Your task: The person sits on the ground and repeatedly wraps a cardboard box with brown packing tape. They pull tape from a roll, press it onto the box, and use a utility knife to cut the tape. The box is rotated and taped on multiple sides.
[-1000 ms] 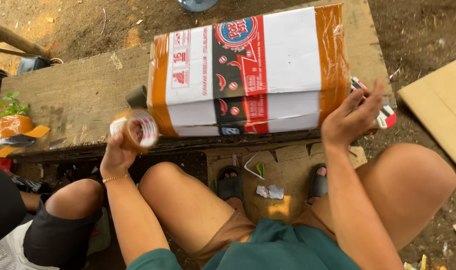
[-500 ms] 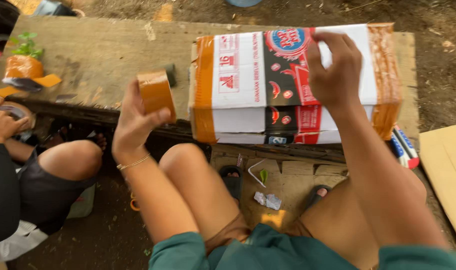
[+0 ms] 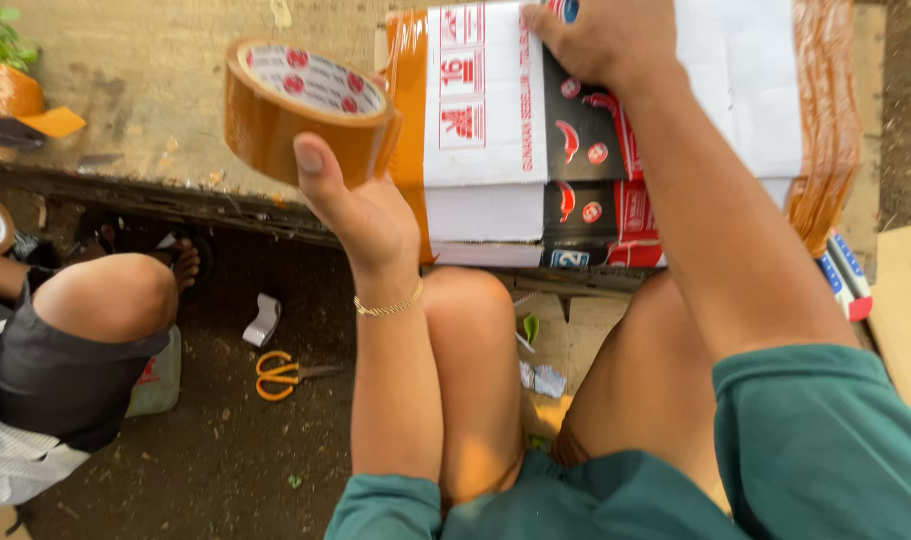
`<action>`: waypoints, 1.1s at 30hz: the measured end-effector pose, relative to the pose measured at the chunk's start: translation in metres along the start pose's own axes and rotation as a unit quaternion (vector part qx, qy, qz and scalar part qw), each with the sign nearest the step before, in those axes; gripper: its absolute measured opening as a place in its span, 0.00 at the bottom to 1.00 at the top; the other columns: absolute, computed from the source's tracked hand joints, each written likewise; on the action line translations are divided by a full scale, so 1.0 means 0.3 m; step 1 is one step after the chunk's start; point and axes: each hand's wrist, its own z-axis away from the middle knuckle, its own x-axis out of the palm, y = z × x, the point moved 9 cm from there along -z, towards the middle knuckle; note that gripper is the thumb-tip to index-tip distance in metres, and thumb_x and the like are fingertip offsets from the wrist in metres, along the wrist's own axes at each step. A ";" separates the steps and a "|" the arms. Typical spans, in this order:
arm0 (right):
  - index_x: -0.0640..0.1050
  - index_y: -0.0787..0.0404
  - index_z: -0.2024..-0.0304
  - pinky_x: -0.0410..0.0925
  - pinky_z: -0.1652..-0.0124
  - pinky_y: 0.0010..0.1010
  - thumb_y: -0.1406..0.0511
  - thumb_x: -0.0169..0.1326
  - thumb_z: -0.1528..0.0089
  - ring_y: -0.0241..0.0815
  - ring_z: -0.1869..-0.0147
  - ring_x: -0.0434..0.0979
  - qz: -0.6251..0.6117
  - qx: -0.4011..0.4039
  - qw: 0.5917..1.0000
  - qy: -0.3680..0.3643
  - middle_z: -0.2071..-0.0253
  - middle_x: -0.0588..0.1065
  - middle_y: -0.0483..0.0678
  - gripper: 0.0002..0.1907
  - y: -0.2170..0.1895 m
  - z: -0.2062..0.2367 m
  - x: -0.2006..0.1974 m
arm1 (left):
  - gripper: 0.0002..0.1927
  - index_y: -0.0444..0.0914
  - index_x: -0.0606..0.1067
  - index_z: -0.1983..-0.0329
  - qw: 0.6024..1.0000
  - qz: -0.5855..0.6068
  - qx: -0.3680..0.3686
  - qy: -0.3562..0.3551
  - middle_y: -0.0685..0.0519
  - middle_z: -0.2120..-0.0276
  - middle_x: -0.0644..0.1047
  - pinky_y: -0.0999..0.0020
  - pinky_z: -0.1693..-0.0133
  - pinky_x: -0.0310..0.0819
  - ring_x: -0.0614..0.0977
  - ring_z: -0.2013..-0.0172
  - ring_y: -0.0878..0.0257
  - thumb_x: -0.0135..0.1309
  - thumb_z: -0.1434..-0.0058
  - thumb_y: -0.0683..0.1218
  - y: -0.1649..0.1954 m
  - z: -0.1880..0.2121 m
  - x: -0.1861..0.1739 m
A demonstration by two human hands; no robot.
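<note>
Left forearm rises straight up from the lap, wrist cocked back, a thin gold bracelet (image 3: pixel 387 304) at the wrist. The left hand (image 3: pixel 360 205) is lifted off the bench, thumb pointing up. The right arm, in a green sleeve (image 3: pixel 825 440), reaches far across from the right, and the right hand (image 3: pixel 600 40) lies palm-down on the top of the box (image 3: pixel 495 120).

The bench (image 3: pixel 155 110) is a worn, pale, stained slab with a rough near edge, standing over bare dirt ground (image 3: pixel 245 440). Out on the ground: orange-handled scissors (image 3: pixel 280 375) and a small white scrap (image 3: pixel 262 320) just beyond them. At the far left of the bench sits an orange pot with a green plant (image 3: pixel 0 70). Another person's knee (image 3: pixel 110 295) shows at the left. Markers (image 3: pixel 843 272) poke out past the box's right end.

Now the grips. The left grip is closed on the tape roll (image 3: pixel 305 105), thumb pressed to its brown outer face, the other fingers hidden behind it. The roll hangs in the air just left of the box, right by its taped left end. The right grip: fingers flat on the box lid, pressing, not wrapped round anything. The box lies on the bench, brown tape banding both ends.
</note>
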 end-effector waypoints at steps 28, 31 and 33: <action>0.56 0.56 0.26 0.34 0.32 0.57 0.39 0.40 0.35 0.63 0.22 0.42 0.041 -0.038 0.993 -0.107 0.24 0.50 0.60 0.43 -0.116 0.179 -0.105 | 0.54 0.35 0.49 0.24 0.977 -0.173 0.028 -0.125 0.47 0.35 0.63 0.65 0.32 0.68 0.70 0.37 0.60 0.73 0.41 0.53 -0.053 0.068 0.287; 0.56 0.57 0.25 0.37 0.29 0.56 0.41 0.39 0.33 0.61 0.19 0.40 0.021 -0.051 0.993 -0.104 0.22 0.48 0.58 0.42 -0.151 0.324 -0.133 | 0.57 0.37 0.46 0.23 0.962 -0.243 0.034 -0.121 0.48 0.31 0.58 0.61 0.31 0.69 0.69 0.33 0.58 0.73 0.44 0.49 -0.038 0.082 0.311; 0.55 0.60 0.24 0.39 0.27 0.54 0.41 0.38 0.31 0.59 0.18 0.42 0.006 -0.040 0.994 -0.106 0.21 0.49 0.59 0.42 -0.181 0.418 -0.160 | 0.58 0.38 0.46 0.22 0.949 -0.270 0.073 -0.144 0.47 0.32 0.58 0.62 0.31 0.67 0.68 0.34 0.58 0.74 0.44 0.45 -0.012 0.092 0.348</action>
